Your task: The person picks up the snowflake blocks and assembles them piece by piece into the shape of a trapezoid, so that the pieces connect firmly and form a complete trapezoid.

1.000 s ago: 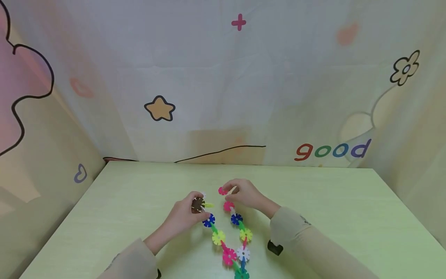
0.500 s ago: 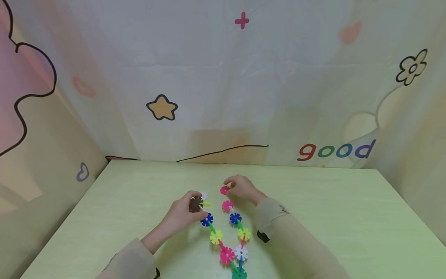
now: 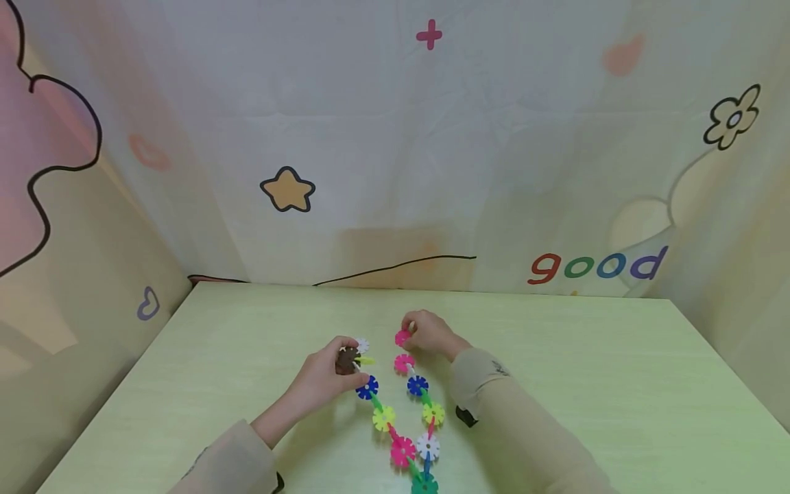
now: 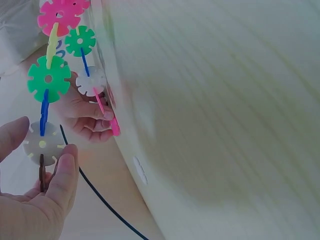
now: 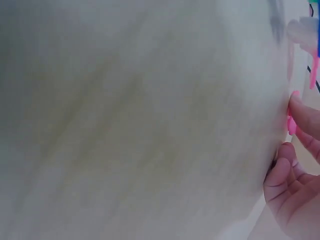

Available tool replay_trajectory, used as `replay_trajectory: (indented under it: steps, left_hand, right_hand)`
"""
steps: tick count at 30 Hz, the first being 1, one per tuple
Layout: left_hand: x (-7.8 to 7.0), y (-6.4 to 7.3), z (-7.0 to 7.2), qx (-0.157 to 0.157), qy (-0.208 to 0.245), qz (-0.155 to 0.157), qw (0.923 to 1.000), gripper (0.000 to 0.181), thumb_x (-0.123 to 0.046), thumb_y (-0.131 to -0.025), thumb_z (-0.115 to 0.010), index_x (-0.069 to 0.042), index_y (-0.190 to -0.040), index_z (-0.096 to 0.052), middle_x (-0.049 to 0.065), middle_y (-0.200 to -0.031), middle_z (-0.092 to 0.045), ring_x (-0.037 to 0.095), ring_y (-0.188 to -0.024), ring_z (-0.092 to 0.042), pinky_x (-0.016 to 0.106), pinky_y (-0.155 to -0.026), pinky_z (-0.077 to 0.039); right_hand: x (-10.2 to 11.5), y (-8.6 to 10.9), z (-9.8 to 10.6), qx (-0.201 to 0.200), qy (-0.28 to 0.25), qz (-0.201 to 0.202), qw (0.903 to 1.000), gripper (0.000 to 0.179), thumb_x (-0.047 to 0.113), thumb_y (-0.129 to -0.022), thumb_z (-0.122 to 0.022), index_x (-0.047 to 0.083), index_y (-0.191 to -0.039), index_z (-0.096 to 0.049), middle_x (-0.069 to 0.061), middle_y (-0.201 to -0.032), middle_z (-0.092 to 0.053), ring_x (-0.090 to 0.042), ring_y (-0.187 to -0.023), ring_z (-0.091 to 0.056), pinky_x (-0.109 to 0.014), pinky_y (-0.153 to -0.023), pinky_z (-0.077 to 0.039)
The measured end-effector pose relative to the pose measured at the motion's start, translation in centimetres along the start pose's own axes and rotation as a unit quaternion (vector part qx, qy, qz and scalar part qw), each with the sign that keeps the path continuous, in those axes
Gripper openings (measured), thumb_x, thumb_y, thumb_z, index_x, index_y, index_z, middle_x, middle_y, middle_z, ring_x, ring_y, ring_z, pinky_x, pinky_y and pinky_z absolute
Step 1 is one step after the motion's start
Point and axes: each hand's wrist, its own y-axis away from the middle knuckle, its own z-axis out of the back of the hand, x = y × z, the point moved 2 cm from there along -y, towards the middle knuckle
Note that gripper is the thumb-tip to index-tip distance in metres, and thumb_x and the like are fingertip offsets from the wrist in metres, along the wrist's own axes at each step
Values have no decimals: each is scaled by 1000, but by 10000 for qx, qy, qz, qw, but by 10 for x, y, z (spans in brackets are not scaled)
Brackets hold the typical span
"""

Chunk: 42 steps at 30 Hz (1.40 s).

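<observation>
Interlocking plastic flower discs are joined in a V-shaped chain, with a green disc [image 3: 424,484] at its near point. My left hand [image 3: 324,374] pinches a brown disc [image 3: 348,359] at the far end of the left branch, between thumb and fingers. A yellow disc [image 3: 367,361] stands edge-on beside it. In the left wrist view, a white disc [image 4: 42,144] joins the brown one just above the fingertips. My right hand [image 3: 428,334] pinches a pink disc [image 3: 402,337] low at the table, beyond another pink disc [image 3: 404,363] ending the right branch.
A white disc [image 3: 363,345] lies on the pale table [image 3: 555,384] just beyond the left hand. The chain's blue disc [image 3: 417,385] and white disc [image 3: 428,447] sit along the right branch. A printed cloth [image 3: 395,171] hangs behind the table.
My right hand's fingers have closed on the far pink disc, and its forearm has shifted left. The disc has edged slightly right. My left hand stays on the brown disc.
</observation>
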Motion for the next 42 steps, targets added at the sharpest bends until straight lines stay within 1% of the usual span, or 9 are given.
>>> replay_trajectory:
  steps: [5, 10, 15, 18, 22, 25, 34, 39, 42]
  left_hand:
    - [1, -1, -1, -20, 24, -26, 10000, 49, -18, -71, -73, -9, -114, -49, 0, -83, -59, 12, -74, -52, 24, -65, -47]
    - [1, -2, -2, -49, 52, -57, 10000, 50, -19, -72, -73, -9, -114, -50, 1, -83, -59, 12, -74, -52, 24, -65, -47]
    - [1, -1, -2, -98, 155, -10, 9998, 50, -19, -72, -73, -9, -115, -50, 1, -83, -60, 12, -74, -53, 24, -64, -47]
    - [0, -1, -2, -132, 184, -37, 9997, 50, -19, -72, -72, -8, -115, -50, 1, -83, -60, 12, -74, -54, 24, -63, -47]
    - [-2, -1, -3, -190, 211, -100, 9995, 50, -19, -72, -73, -7, -115, -50, 2, -84, -61, 12, -74, -55, 24, -64, -49]
    - [-3, -1, -4, -214, 260, -135, 9993, 51, -19, -71, -73, -7, -115, -50, 3, -86, -61, 12, -75, -56, 25, -65, -50]
    - [-8, -2, -11, -198, 375, -277, 9987, 51, -19, -71, -73, -6, -115, -49, 10, -92, -63, 14, -77, -58, 25, -66, -51]
    - [-11, -2, -14, -148, 412, -343, 9985, 52, -22, -72, -73, -7, -114, -48, 11, -95, -62, 13, -78, -58, 26, -67, -51]
    - [-12, -2, -15, -147, 398, -371, 9984, 51, -23, -72, -73, -7, -114, -48, 12, -96, -62, 14, -78, -58, 26, -68, -51]
  right_hand:
    - [-3, 6, 6, 103, -94, -79, 9999, 24, 5, -73, -69, 9, -87, -50, -5, -83, -54, -18, -74, -49, -24, -62, -44]
    - [-11, 15, 14, 66, -193, -57, 9998, 20, 0, -74, -66, 8, -83, -50, -7, -81, -53, -18, -69, -49, -23, -56, -43]
    - [-15, 28, 22, -99, -742, 149, 9971, 12, 0, -78, -62, 7, -83, -54, -7, -78, -54, -16, -65, -52, -23, -55, -47]
    - [-13, 38, 26, -155, -1327, 382, 9903, 10, 0, -80, -60, 4, -88, -55, -9, -79, -55, -15, -64, -55, -26, -57, -51]
    - [-5, 52, 29, -59, -2093, 687, 9754, 12, -2, -81, -57, -1, -94, -55, -11, -81, -55, -16, -64, -59, -31, -61, -53]
    - [2, 62, 29, 58, -2444, 792, 9664, 14, -2, -82, -57, -3, -96, -55, -11, -81, -56, -18, -66, -62, -32, -62, -54]
    - [17, 77, 18, 206, -3062, 762, 9487, 17, 0, -82, -58, -4, -98, -55, -10, -82, -56, -19, -66, -62, -32, -62, -54]
    - [15, 77, 12, 217, -3247, 617, 9436, 20, 1, -82, -58, -4, -100, -55, -9, -82, -57, -25, -70, -63, -34, -64, -53]
    - [16, 79, 10, 253, -3296, 602, 9419, 20, 1, -82, -58, -5, -102, -54, -9, -82, -57, -21, -69, -63, -34, -66, -53]
